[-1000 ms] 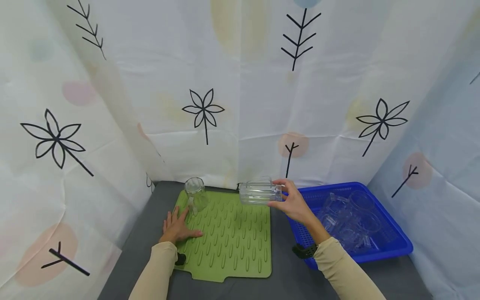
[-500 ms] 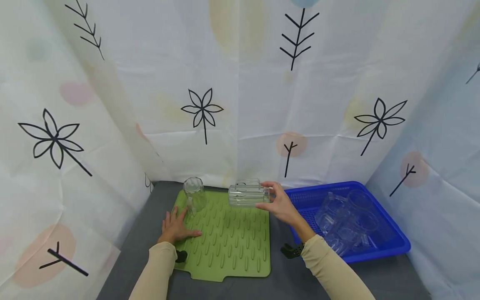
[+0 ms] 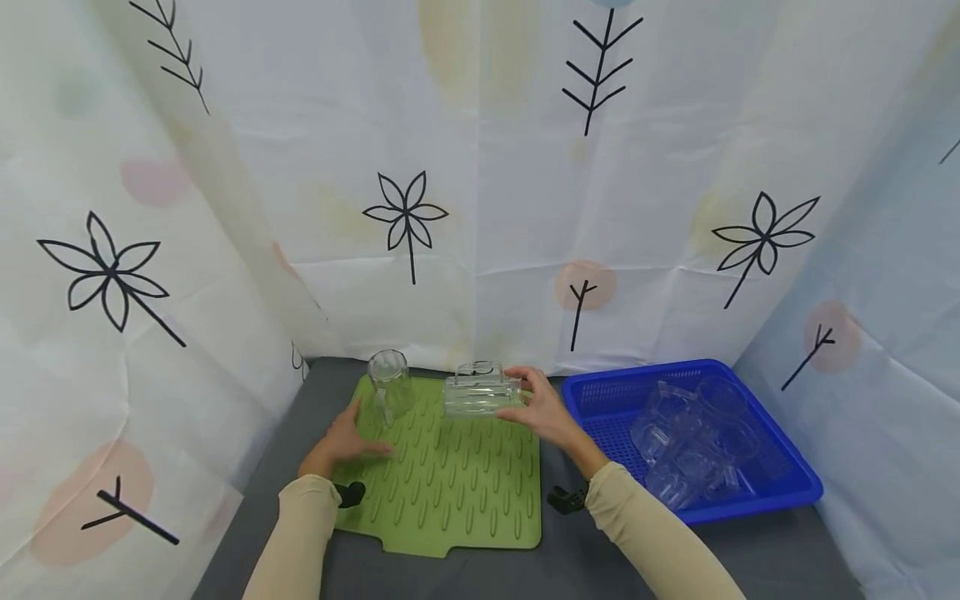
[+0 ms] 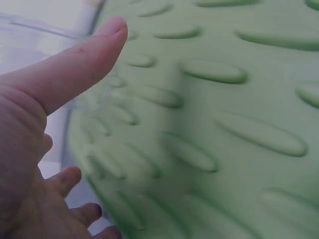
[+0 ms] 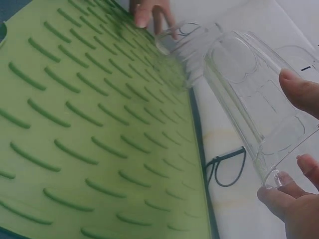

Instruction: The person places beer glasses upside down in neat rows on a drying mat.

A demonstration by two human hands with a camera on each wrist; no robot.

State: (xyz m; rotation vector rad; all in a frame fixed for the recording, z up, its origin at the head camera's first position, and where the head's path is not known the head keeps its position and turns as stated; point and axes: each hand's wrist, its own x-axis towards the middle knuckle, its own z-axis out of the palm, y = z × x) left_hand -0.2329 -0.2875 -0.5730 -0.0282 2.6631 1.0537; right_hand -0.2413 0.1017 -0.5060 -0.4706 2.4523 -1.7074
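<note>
A clear, ribbed mug [image 3: 476, 395] lies sideways in the air above the back of the green ridged mat [image 3: 457, 492], its handle on the upper side. My right hand [image 3: 546, 410] grips it around one end, thumb and fingers on opposite sides in the right wrist view, where the mug [image 5: 249, 84] tilts. A second clear mug [image 3: 392, 387] stands on the mat's back left corner, its handle toward the front. Beside that mug, at the mat's left edge, is my left hand [image 3: 347, 440]. Its thumb and fingers are spread and nothing is in its grasp, as the left wrist view also shows.
On the right stands a blue plastic basket [image 3: 780, 500] with several clear glass mugs [image 3: 693, 446] heaped inside. A patterned curtain [image 3: 510, 208] hangs close behind the dark grey table [image 3: 420, 579]. Small black wrist devices sit at both sleeves.
My right hand has carried the mug leftward, away from the basket and over the mat. My left hand has shifted slightly left and back from the mat. The standing mug has not moved.
</note>
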